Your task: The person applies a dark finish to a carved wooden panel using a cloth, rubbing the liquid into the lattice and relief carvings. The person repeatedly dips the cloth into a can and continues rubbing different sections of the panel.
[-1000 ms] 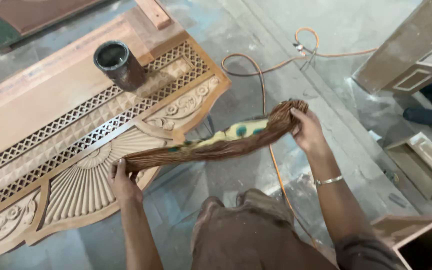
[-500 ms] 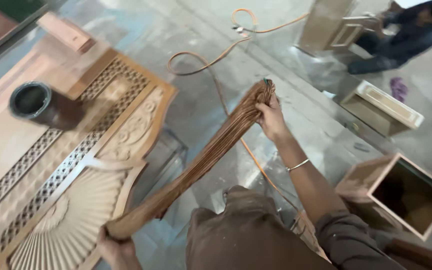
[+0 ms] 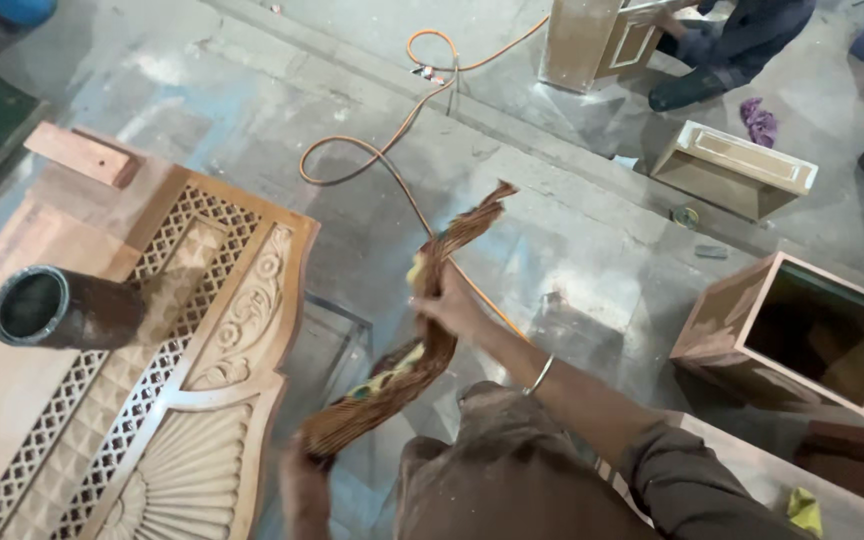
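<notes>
**A:** What do you have in your hands right now?

**B:** A twisted brown cloth (image 3: pixel 407 345) with yellow patches. Your left hand (image 3: pixel 304 488) is closed around its lower end, low in the picture beside the carved wooden panel (image 3: pixel 222 350). Your right hand (image 3: pixel 449 300) grips it partway up, over the bare floor (image 3: pixel 252 110).

**A:** How does that differ from half a second ago?

**B:** Then your right hand held the very top of the cloth, and it ran nearly straight between your hands. Now that hand sits lower along it, and the free upper end curls away toward the orange hose (image 3: pixel 382 150). A second ago you held it almost level.

**A:** And around you?

**B:** The dark tin (image 3: pixel 62 308) stands on the panel as before. An open wooden box (image 3: pixel 787 335) lies to your right. Another person (image 3: pixel 742 45) crouches at the far edge.
</notes>
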